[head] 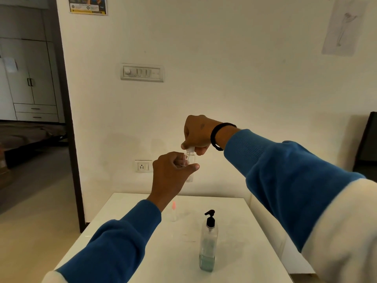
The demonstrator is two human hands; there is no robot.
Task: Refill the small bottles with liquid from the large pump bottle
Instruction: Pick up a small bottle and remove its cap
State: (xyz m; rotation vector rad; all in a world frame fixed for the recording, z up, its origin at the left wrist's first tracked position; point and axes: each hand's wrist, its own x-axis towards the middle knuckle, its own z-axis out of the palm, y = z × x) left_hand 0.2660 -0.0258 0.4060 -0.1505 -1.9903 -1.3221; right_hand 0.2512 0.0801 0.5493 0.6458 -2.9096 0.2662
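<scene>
My left hand point(172, 170) grips a small clear bottle point(190, 160), held upright well above the white table point(122, 231). My right hand point(196, 133) comes down from above and pinches the bottle's white cap point(189, 149) between thumb and fingers. The large pump bottle point(208, 242) stands on the table below, clear with a black pump head and a little greenish liquid at its bottom. Another small bottle point(173, 212) with a pink cap stands on the table behind my left wrist, partly blurred.
The table stands against a cream wall with a switch panel point(142, 72) and a socket point(142, 166). A doorway opens to the left onto a room with cupboards point(30, 78). A dark object point(367, 139) leans at the far right.
</scene>
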